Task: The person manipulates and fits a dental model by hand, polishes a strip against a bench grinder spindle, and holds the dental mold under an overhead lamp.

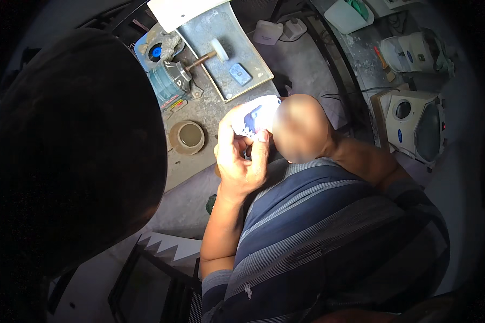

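Card (255,117), white w/ blue print: a hand (241,159) is gripping it, fingers closed on it, above counter (199,110); which hand, other hand's state: can't tell. Cup (188,137) nearby.

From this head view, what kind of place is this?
Probably a small workshop: a bench grinder and a mallet sit on a dusty concrete bench, with white machines off to the side.

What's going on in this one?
A person in a striped shirt, seen from above, holds a small white piece with a dark blue patch close to the face in one hand; their other hand is hidden behind the head. On the grey workbench beyond are a bench grinder, a round brown dish and a metal tray. The wearer's own hands are out of view.
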